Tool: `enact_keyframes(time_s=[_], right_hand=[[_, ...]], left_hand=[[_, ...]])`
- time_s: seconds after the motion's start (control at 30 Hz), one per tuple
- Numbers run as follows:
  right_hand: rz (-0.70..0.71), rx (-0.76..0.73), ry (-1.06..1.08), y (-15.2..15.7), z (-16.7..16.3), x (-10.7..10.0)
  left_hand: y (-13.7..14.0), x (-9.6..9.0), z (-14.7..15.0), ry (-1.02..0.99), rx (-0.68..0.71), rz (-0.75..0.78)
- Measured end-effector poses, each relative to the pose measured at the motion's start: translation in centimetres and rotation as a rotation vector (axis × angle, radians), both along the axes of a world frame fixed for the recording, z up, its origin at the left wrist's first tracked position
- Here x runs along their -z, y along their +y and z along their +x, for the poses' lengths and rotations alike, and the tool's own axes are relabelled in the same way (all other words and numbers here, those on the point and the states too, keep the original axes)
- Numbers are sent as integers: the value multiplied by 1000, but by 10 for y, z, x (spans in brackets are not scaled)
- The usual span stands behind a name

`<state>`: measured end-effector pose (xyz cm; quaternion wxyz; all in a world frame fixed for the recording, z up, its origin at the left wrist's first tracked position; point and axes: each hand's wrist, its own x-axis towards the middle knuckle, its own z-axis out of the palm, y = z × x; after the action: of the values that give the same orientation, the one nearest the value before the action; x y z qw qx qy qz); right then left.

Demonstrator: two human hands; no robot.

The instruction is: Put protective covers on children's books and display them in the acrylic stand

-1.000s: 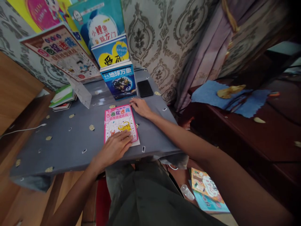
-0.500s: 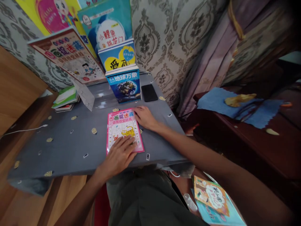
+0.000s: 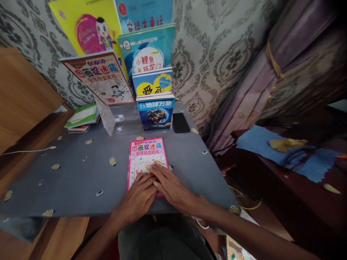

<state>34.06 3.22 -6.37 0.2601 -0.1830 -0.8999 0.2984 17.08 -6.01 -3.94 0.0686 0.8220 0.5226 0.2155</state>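
With fingers flat and together, the left hand [image 3: 139, 198] and right hand [image 3: 173, 187] press the pink book [image 3: 148, 159] near the table [image 3: 70, 180] edge, so a careless pull could slide it off.

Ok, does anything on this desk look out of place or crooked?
Mostly tidy. The brown-bordered puzzle book leans tilted on the clear stand, unlike the upright books beside it. Both hands, left hand and right hand, rest flat on the pink book.

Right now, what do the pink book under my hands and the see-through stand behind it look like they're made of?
The pink book looks like paper with a glossy printed cover; its thin flat edges and faint sheen suggest this. The see-through stand seems to be clear acrylic or similar hard plastic: it is transparent with bright reflections.
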Motion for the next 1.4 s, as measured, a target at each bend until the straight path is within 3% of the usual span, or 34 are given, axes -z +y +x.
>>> enact_keyframes(time_s=[0.2, 0.33, 0.43, 0.67, 0.9, 1.0, 1.13, 1.27, 1.4], right_hand=[[125, 61, -194, 58, -25, 0], [186, 208, -340, 98, -50, 2], [205, 309, -400, 109, -59, 0], [330, 363, -419, 75, -42, 4], [464, 316, -348, 25, -13, 26], [508, 294, -305, 26, -7, 36], [578, 274, -242, 40, -4, 51], [617, 247, -232, 52, -2, 65], [583, 227, -220, 57, 0, 73]], left_hand=[[-1, 0, -2, 40, -7, -37], [-2, 1, -1, 20, -12, -69], [-2, 2, -2, 40, -45, -95], [25, 14, -37, 164, -276, -120], [53, 38, -57, 91, -594, -33], [56, 44, -54, -113, -602, -39], [65, 38, -60, -703, -587, -41], [74, 21, -65, -1397, -751, -238], [76, 7, -52, -1708, -705, -388]])
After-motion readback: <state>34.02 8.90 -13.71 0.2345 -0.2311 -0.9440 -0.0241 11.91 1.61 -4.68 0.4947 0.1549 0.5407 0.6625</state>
